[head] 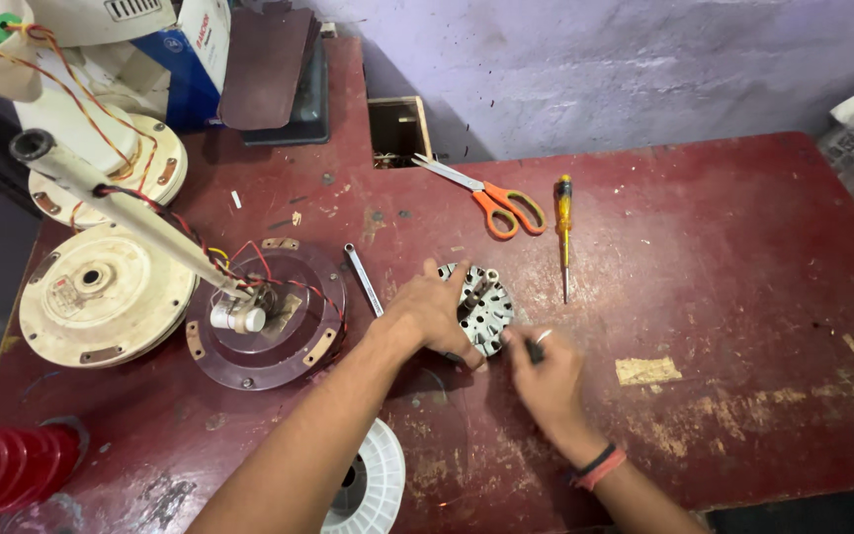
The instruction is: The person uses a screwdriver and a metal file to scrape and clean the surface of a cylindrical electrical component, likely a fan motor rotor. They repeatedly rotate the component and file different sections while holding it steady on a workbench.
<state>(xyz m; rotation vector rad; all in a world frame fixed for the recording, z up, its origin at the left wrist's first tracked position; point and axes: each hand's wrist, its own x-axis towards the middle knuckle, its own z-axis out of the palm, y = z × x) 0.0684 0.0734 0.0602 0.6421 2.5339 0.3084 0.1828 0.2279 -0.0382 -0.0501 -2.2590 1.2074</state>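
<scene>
- A white plastic spool [373, 489] lies at the near edge of the red table [743, 297], partly under the left arm.
- A red ribbed thing [7, 467] sits at the near left corner.
- The right hand [546, 381] is curled shut around a small dark tool [534, 348], and its tip meets the near right edge of the round metal part [484, 309].
- The left hand [432, 314] lies on the left side of that round metal part, fingers bent around it to hold it down. The part rests on the table, near the middle.
- A thin metal bar [363, 280] lies just left of the left hand.
- Further left is a dark round cover [294, 346] with red wires, then a cream round cover [101, 297].
- Farther back lie orange scissors [496, 203] and a yellow screwdriver [564, 232], side by side.
</scene>
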